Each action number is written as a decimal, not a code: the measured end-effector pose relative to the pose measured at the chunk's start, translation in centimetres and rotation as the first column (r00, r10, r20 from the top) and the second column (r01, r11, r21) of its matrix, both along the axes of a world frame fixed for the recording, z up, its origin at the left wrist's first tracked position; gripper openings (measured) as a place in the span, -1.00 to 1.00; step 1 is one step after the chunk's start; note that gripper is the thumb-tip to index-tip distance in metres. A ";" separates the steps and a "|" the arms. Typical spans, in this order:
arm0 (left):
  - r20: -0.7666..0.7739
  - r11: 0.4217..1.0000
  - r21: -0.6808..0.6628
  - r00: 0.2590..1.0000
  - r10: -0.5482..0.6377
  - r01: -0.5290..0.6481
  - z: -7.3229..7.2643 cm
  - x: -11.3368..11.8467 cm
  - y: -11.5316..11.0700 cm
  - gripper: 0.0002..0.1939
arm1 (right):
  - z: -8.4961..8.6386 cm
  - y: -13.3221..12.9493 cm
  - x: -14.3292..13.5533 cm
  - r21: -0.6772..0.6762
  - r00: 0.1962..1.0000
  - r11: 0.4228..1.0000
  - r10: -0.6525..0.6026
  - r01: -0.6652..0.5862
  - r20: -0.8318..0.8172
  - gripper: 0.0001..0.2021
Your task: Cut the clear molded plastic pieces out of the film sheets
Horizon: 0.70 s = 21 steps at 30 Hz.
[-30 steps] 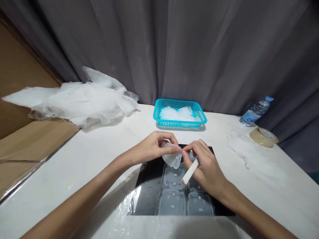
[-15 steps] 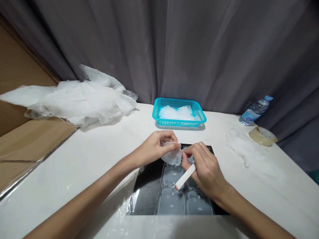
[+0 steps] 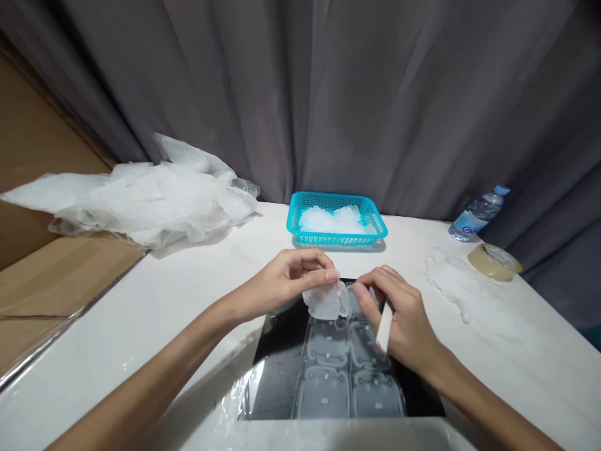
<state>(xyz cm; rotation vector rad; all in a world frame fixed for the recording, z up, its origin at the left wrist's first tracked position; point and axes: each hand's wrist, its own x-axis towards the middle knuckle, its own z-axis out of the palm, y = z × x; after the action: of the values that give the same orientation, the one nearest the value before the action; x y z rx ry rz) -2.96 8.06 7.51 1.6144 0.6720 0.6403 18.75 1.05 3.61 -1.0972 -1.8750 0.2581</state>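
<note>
My left hand [image 3: 286, 279] pinches a small, clear, frosted plastic piece [image 3: 327, 304] with rounded corners between thumb and fingers. It is held above the far end of a black mat [image 3: 277, 363]. Just to its right is my right hand [image 3: 406, 316], thumb and forefinger close together, a gap away from the piece. A slim white-handled tool [image 3: 385, 329] is tucked in that hand and slants downward; its exact kind I cannot make out. Several similar clear plastic pieces [image 3: 327, 343] lie in rows on the mat, partly hidden by my hands.
Behind the mat stands a turquoise basket [image 3: 293, 225] holding white translucent pieces. Crumpled white plastic bags [image 3: 159, 200] lie at the left by a cardboard box [image 3: 70, 263]. On the right are a water bottle [image 3: 476, 216], a tape roll [image 3: 493, 262] and thin clear scraps [image 3: 462, 285].
My right hand has moved right, away from the plastic piece, and the white-handled tool has turned more upright. My left hand still holds the piece, now facing me more flatly.
</note>
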 end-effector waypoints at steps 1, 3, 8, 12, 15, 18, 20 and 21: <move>0.015 1.000 -0.005 1.000 -0.001 0.002 0.1 0.0 -0.1 -0.80 | 0.2 0.0 0.0 -0.005 1.000 1.000 0.015 -0.015 -0.019 -0.91; 0.036 1.000 -0.008 0.999 -0.007 0.008 0.3 0.0 -0.3 -0.82 | 0.5 -0.2 -0.1 0.009 0.998 0.999 0.048 -0.048 -0.039 -0.91; 0.071 0.997 0.063 0.996 -0.047 0.043 0.6 -0.2 -0.6 -0.88 | 0.8 -0.2 -0.3 0.177 0.998 0.983 0.053 -0.044 -0.045 -0.86; 0.118 0.995 0.043 0.989 -0.092 0.087 1.1 -1.0 -0.4 -0.90 | 1.4 -0.3 0.4 0.313 0.999 0.949 0.040 -0.041 0.009 -0.77; 0.074 0.993 -0.045 0.991 -0.108 0.111 1.4 -1.4 -0.8 -0.54 | 1.8 -0.4 0.9 0.412 0.995 0.910 0.003 -0.046 0.103 -0.73; 0.036 0.977 -0.172 0.992 -0.122 0.126 1.4 -0.7 -1.7 -0.47 | 1.9 -0.5 1.1 0.463 0.987 0.884 -0.005 -0.070 0.159 -0.73; 0.061 0.962 -0.250 0.993 -0.101 0.114 1.0 0.1 -2.2 -0.51 | 1.9 -0.5 1.1 0.461 0.987 0.883 0.015 -0.089 0.161 -0.75; 0.076 0.956 -0.279 0.994 -0.076 0.094 0.7 0.5 -2.3 -0.54 | 1.9 -0.4 1.1 0.453 0.987 0.886 0.028 -0.097 0.156 -0.76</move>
<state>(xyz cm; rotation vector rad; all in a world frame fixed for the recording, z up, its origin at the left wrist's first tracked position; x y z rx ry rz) -2.43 5.77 8.20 1.3447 0.6132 0.5059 19.84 0.62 5.49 -0.7422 -1.9665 -0.2335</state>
